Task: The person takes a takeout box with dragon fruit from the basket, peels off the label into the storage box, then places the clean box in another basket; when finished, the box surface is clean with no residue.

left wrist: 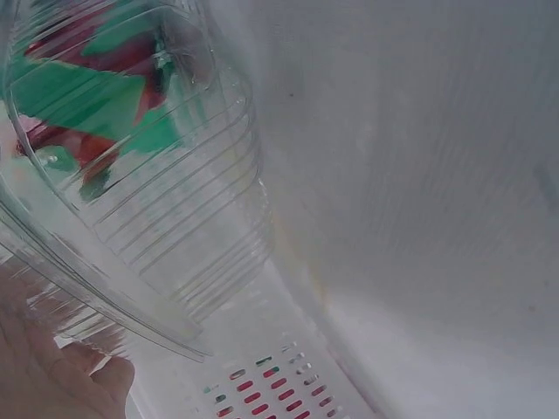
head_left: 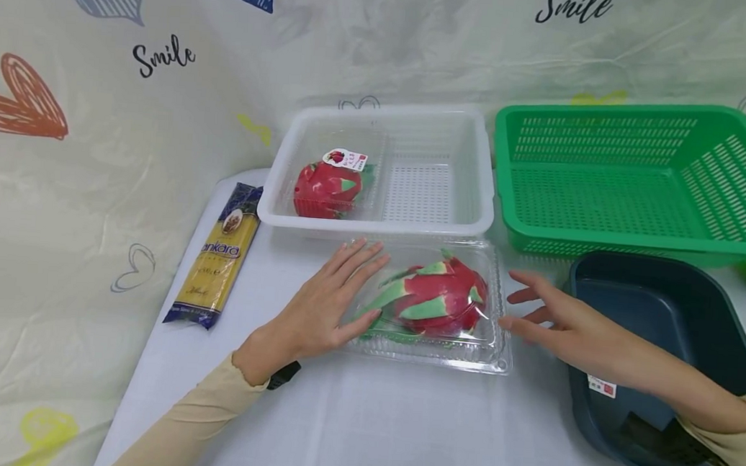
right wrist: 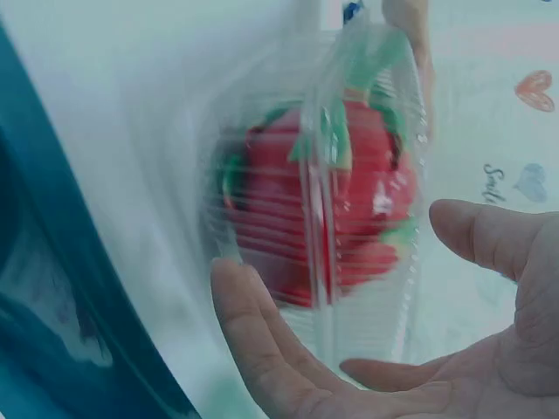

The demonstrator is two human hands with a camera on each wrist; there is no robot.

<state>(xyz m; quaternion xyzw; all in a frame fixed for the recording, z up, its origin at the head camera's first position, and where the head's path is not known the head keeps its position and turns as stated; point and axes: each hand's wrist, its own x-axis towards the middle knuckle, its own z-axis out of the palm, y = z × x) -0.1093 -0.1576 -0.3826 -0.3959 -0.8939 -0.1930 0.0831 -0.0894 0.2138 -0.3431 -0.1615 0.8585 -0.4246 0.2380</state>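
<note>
A clear plastic clamshell box (head_left: 426, 351) lies on the white tabletop with a red and green dragon fruit (head_left: 439, 303) inside, its lid down. My left hand (head_left: 322, 305) is at the box's left side, fingers extended, with the thumb over the near left part. Off the box's right edge, my right hand (head_left: 555, 318) hovers with fingers spread and slightly bent; nothing is in its grasp. Behind, a white basket (head_left: 373, 227) contains another clear box with a labelled dragon fruit (head_left: 327, 190) in its left half.
A green basket (head_left: 612, 247) stands at the back right. Under my right forearm is a dark blue tub (head_left: 653, 310) with a small white and red sticker (head_left: 601, 386) at its left side. A yellow and blue pasta packet (head_left: 215, 258) lies at the left.
</note>
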